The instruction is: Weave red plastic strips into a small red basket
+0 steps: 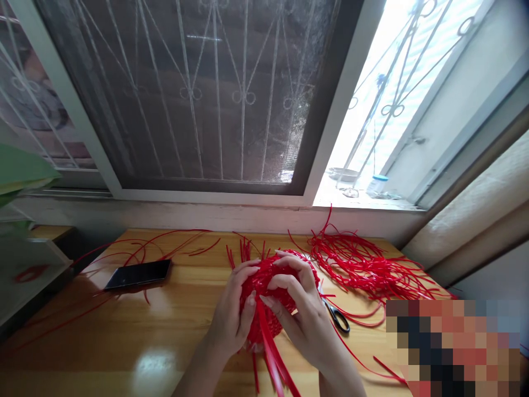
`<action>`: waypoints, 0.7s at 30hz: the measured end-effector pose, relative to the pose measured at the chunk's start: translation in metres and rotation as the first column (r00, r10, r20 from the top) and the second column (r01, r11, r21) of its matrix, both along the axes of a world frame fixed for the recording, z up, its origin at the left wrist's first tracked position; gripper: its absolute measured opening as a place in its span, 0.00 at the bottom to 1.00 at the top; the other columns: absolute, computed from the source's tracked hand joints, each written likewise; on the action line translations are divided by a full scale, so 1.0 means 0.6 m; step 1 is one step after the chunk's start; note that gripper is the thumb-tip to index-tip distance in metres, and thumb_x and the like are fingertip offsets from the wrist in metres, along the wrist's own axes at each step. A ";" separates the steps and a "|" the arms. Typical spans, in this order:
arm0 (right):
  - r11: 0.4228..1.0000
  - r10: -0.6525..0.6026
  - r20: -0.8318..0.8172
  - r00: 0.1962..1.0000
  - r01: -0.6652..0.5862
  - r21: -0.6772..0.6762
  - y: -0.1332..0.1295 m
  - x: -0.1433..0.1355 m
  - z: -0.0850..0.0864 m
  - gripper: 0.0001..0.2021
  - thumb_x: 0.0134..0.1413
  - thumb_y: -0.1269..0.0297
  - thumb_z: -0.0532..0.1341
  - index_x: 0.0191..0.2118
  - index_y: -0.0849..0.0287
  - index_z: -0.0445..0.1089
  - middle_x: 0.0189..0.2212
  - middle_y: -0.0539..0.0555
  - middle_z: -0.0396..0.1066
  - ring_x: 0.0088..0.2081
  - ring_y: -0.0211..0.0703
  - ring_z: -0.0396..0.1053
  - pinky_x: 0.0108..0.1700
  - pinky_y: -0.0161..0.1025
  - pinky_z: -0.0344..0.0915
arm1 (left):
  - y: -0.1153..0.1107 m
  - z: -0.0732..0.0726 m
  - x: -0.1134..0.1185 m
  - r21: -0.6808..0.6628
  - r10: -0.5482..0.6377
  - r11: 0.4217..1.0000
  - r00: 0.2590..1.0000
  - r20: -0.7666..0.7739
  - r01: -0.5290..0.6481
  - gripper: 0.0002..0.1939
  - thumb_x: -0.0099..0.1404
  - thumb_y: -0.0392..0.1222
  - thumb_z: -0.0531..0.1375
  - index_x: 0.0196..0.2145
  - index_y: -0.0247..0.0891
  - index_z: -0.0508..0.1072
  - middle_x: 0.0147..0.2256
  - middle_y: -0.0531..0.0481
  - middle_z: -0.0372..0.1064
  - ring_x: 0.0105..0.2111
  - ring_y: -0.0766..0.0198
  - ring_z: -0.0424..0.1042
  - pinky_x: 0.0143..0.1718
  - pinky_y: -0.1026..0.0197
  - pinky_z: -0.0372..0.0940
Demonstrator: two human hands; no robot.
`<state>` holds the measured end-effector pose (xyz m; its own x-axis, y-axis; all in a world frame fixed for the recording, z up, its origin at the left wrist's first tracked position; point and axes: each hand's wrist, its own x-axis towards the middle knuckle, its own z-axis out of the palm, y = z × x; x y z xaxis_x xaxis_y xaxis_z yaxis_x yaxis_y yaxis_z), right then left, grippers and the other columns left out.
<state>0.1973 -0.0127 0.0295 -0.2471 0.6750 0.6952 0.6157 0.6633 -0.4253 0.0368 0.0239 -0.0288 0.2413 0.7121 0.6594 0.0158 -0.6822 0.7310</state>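
A red woven piece (270,325) made of glossy strips is held between both hands above the wooden table. My left hand (235,306) wraps round its left side, the thumb pressed on the front. On the right side, my right hand (300,303) has its fingers curled over the top and its thumb and index finger near the middle of the weave. Long loose red strips (273,358) hang from the piece toward me, between my wrists. Shorter strip ends stick out behind it. The underside of the piece is hidden.
Black-handled scissors (339,318) lie right of the piece. Behind them spreads a tangled pile of red strips (363,264). A black phone (138,274) and loose strips lie at the left on the table (185,331). A barred window is behind.
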 end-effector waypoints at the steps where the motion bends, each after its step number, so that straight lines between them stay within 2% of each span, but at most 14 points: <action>1: 1.000 -0.001 0.005 1.000 0.001 -0.003 -0.001 -0.001 0.000 0.06 0.63 0.72 0.56 0.43 0.54 0.61 0.50 0.56 0.56 0.59 0.44 0.55 0.57 0.41 0.62 | -0.001 -0.001 0.000 -0.009 0.008 1.000 1.000 0.004 -0.008 0.18 0.73 0.42 0.49 0.59 0.49 0.62 0.60 0.45 0.60 0.60 0.54 0.60 0.61 0.48 0.56; 7: 0.999 0.000 0.011 1.000 0.000 -0.033 -0.002 -0.002 -0.001 0.08 0.64 0.75 0.52 0.43 0.54 0.61 0.51 0.57 0.56 0.63 0.45 0.49 0.59 0.42 0.60 | -0.001 -0.003 0.002 -0.037 0.003 0.999 1.000 0.018 -0.002 0.19 0.73 0.40 0.48 0.60 0.50 0.61 0.61 0.47 0.60 0.59 0.56 0.60 0.62 0.49 0.55; 12: 0.999 0.047 0.000 0.999 -0.047 -0.006 -0.001 0.003 0.001 0.08 0.62 0.76 0.55 0.41 0.54 0.63 0.51 0.55 0.59 0.59 0.44 0.56 0.57 0.43 0.62 | 0.003 -0.006 0.003 -0.045 0.003 0.999 0.998 0.055 -0.001 0.21 0.72 0.38 0.50 0.60 0.50 0.62 0.61 0.48 0.60 0.60 0.56 0.60 0.62 0.51 0.55; 17: 0.995 0.084 -0.018 0.996 -0.082 0.057 0.003 0.005 0.004 0.11 0.59 0.80 0.55 0.40 0.55 0.65 0.52 0.55 0.63 0.57 0.44 0.60 0.56 0.44 0.64 | 0.007 -0.015 0.007 -0.030 0.028 0.999 0.993 0.113 -0.024 0.18 0.73 0.42 0.50 0.59 0.47 0.63 0.60 0.45 0.61 0.59 0.53 0.62 0.60 0.49 0.58; 21: 0.990 0.092 -0.036 0.995 -0.087 0.108 0.006 0.003 0.005 0.12 0.58 0.81 0.56 0.39 0.55 0.67 0.51 0.54 0.67 0.56 0.44 0.62 0.56 0.44 0.65 | 0.003 -0.007 0.005 -0.049 0.029 0.999 0.994 0.107 -0.024 0.18 0.73 0.42 0.50 0.58 0.48 0.63 0.60 0.46 0.61 0.60 0.52 0.61 0.61 0.46 0.57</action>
